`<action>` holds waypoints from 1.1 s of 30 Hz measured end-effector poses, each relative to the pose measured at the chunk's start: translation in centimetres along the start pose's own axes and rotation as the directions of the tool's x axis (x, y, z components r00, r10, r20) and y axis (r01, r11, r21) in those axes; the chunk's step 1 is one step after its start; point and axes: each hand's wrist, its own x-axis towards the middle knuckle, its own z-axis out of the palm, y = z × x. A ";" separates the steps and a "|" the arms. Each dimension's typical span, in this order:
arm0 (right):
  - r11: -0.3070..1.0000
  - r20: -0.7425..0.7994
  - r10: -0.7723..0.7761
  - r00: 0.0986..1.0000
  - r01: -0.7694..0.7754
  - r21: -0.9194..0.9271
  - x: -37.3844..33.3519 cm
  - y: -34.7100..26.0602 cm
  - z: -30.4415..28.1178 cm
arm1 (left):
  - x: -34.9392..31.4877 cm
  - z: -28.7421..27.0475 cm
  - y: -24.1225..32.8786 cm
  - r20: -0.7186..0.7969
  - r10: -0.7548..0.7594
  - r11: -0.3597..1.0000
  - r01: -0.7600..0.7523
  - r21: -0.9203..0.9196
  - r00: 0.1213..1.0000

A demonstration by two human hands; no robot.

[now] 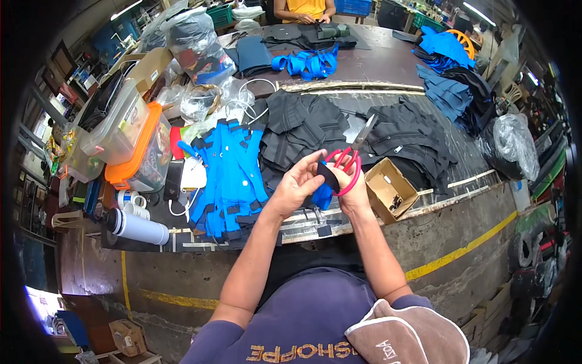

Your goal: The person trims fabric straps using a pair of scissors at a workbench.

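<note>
left hand point(298, 185) pinches black-and-blue strip point(328, 178) between thumb and fingers, above near side of table point(479, 161). strip's blue end hangs toward six o'clock, visible long axis roughly twelve to six. right hand point(356, 193) curled around loops of red-handled scissors point(362, 134), blades pointing one o'clock, long axis seven to one; cannot tell whether right fingertips also pinch strip. from hands: blue strip pile point(227, 176) at nine o'clock, open cardboard box point(381, 183) at three.

Straps point(225, 176) left of scissors point(359, 141), carton point(377, 176) right
</note>
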 end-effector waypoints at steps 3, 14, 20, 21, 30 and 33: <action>0.991 0.024 0.034 0.999 -0.031 -0.129 0.8 -0.4 0.0 | 1.1 -0.8 -1.9 -0.075 0.067 0.997 -0.063 0.046 0.995; 0.984 0.079 0.024 0.997 -0.010 -0.176 -0.5 -2.9 -0.5 | 1.4 -1.5 1.2 -0.421 0.167 0.957 -0.045 0.285 0.892; 0.971 0.077 -0.088 0.993 0.103 -0.217 0.0 -2.5 0.4 | 1.9 -0.1 3.2 -0.314 0.122 0.923 0.009 0.386 0.942; 0.971 0.079 -0.087 0.993 0.102 -0.216 -0.1 -2.4 0.7 | 1.8 0.1 3.4 -0.322 0.030 0.945 0.078 0.318 0.946; 0.965 0.230 -0.022 0.973 0.080 -0.249 -1.9 -2.7 -0.4 | 4.2 -3.5 8.5 -0.132 0.475 0.027 0.135 0.990 0.870; 0.963 0.281 0.162 0.946 -0.089 -0.254 -3.9 -1.9 0.3 | 5.6 -3.8 11.6 -0.196 0.411 0.188 0.128 0.974 0.890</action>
